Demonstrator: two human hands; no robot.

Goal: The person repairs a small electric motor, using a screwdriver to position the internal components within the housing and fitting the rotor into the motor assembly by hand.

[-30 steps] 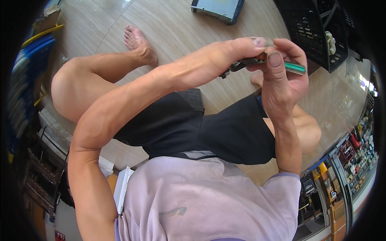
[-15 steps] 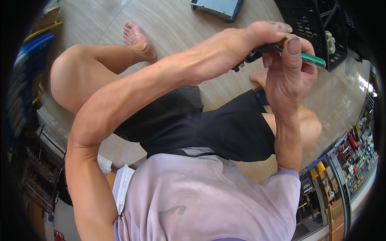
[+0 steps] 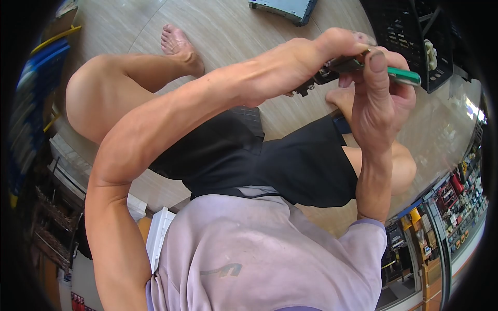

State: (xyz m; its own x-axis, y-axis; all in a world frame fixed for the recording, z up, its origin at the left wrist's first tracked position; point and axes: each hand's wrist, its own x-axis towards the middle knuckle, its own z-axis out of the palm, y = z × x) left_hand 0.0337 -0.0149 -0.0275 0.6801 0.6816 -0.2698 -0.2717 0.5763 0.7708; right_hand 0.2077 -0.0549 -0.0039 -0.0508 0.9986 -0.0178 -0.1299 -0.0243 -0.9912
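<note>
My left hand [image 3: 340, 44] reaches across to the upper right, its fingers closed around a small dark mechanical part [image 3: 326, 76]. Much of that part is hidden behind the hand, though small black projections show below the wrist. Right beside it, my right hand [image 3: 381, 98] is closed, thumb up, on a screwdriver with a translucent green handle [image 3: 405, 76]. The handle's end sticks out to the right of the fingers. The screwdriver's tip is covered by the hands, so I cannot tell whether it touches the dark part.
A black plastic crate [image 3: 402, 36] stands close beyond my hands, with a pale object [image 3: 430, 55] at its side. A metal box-shaped device [image 3: 284, 9] lies on the tiled floor [image 3: 223, 36]. Blue items [image 3: 39, 88] stand at left; stocked shelves [image 3: 456, 202] at right.
Both hands and the screwdriver have shifted very slightly right in view. The dark part is tilted a little differently; the grips stay the same.
</note>
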